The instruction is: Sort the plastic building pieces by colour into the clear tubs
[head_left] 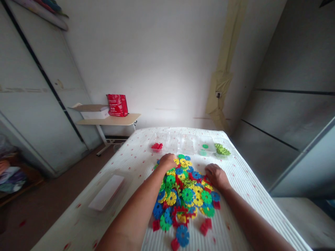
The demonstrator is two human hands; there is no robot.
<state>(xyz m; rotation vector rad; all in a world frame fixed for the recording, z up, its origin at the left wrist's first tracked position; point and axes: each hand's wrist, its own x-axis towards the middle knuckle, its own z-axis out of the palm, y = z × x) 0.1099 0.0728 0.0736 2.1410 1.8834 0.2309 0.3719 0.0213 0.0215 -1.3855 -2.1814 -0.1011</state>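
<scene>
A heap of plastic snowflake discs (187, 195) in blue, green and yellow lies mixed with red square pieces (180, 215) and lime-green pieces on the table. At the heap's upper left, my left hand (168, 161) reaches in beside yellow discs, its fingers curled. My right hand (216, 175) rests at the right edge of the heap, fingers bent downward close to red pieces. What either hand's fingertips hold, if anything, is hidden. Beyond the hands stand clear plastic containers: one has red pieces (157, 146), one a green disc (205, 146), one lime-green pieces (222, 149).
A clear lidded box (107, 193) with something white inside lies left of my left forearm. The table wears a white ribbed cover (136, 153) with red marks. Against the wall, a small side table (117, 120) bears a white box (94, 113) and a red bag (117, 105).
</scene>
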